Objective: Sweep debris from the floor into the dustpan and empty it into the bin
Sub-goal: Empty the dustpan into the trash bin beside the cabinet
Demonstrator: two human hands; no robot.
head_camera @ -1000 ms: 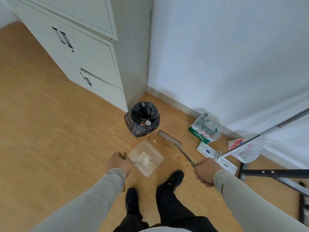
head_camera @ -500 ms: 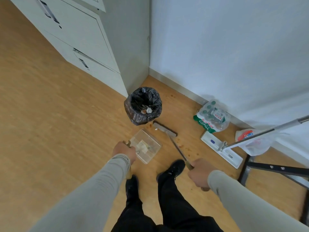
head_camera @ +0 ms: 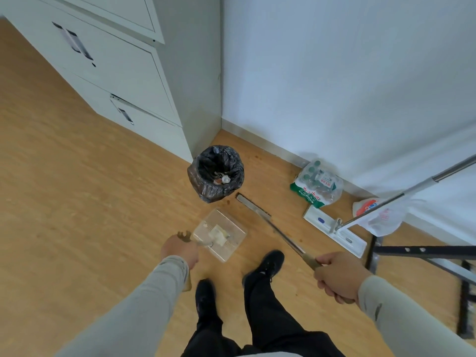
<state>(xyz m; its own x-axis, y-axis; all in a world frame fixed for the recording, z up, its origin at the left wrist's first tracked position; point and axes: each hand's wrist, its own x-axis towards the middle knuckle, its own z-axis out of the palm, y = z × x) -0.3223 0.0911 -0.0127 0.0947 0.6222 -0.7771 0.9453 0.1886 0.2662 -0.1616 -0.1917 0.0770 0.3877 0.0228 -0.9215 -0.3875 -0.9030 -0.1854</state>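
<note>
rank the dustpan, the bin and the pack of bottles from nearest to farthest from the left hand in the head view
1. The clear dustpan, held by its handle in the left hand, just ahead of it.
2. The black-lined bin, farther ahead near the cabinet corner.
3. The pack of bottles, far off to the right by the wall.

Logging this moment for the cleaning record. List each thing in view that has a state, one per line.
left hand: grips the dustpan handle
right hand: grips the broom handle
dustpan: holds pale debris, not yet emptied
broom: head down at the floor, right of the bin
bin: open, black liner, some rubbish inside
cabinet bottom drawer: slightly ajar
flat mop: head flat on the floor
</note>
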